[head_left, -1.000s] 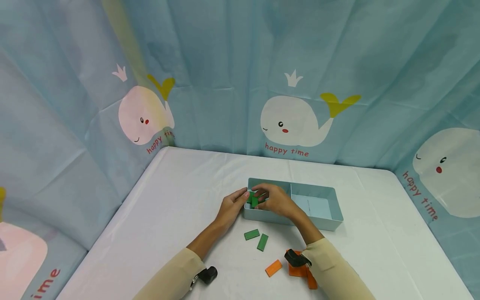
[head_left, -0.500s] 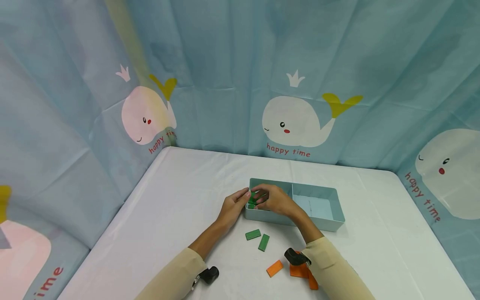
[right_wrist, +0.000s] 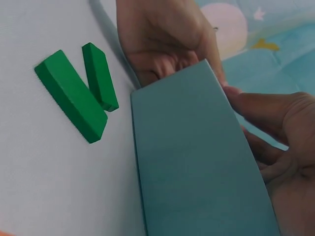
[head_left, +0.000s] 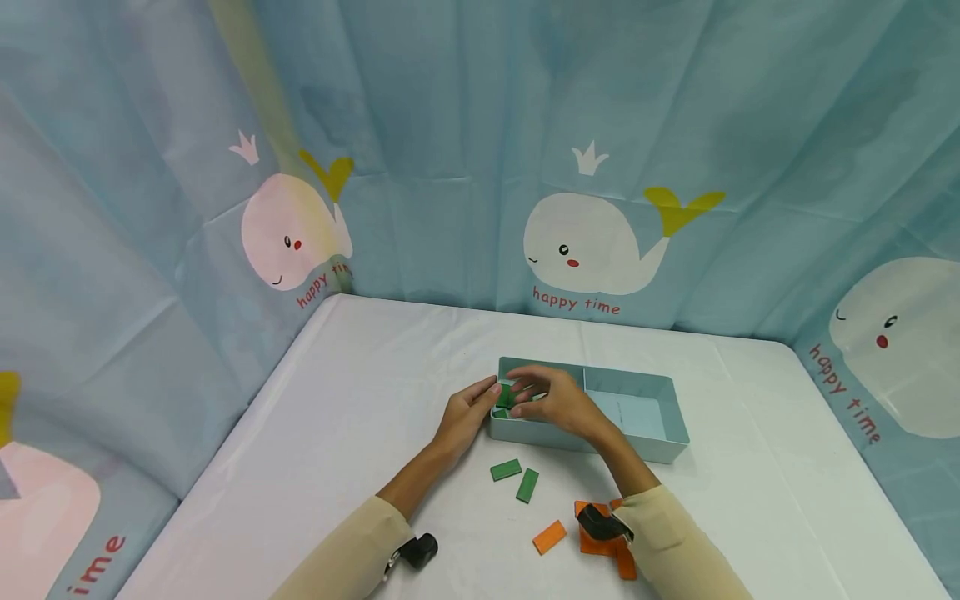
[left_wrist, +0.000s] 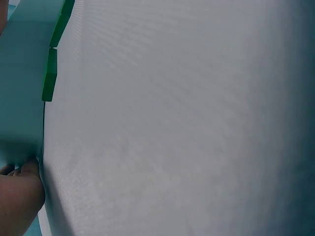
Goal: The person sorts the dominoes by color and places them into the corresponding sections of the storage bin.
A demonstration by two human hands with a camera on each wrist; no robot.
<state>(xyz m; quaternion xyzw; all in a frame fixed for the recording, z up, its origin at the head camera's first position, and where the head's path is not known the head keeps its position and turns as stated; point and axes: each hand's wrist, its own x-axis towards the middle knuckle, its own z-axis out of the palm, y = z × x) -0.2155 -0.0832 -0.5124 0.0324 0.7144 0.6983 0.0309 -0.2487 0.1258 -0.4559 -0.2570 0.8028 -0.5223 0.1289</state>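
A pale blue two-compartment box (head_left: 652, 448) lies on the white table. My left hand (head_left: 459, 417) grips its left end, with the thumb at the rim. My right hand (head_left: 564, 406) reaches over the front wall into the left compartment, fingers and thumb apart, with no block seen between them. Several green blocks (head_left: 504, 397) lie in that compartment, partly hidden by the fingers. In front of the box are two loose green blocks (head_left: 506, 469), which the right wrist view shows beside the box wall (right_wrist: 192, 157). The left wrist view has my left hand (left_wrist: 22, 196) against the box.
One orange block (head_left: 550, 537) lies nearer me on the table. Several more orange blocks (head_left: 597, 546) sit partly under my right wrist. The box's right compartment (head_left: 637, 412) shows its bare floor. A whale-print curtain (head_left: 420, 233) stands behind the table.
My right hand has shifted slightly right and its fingers have spread from the thumb. Green blocks in the left compartment have moved a little. My left hand keeps its place.
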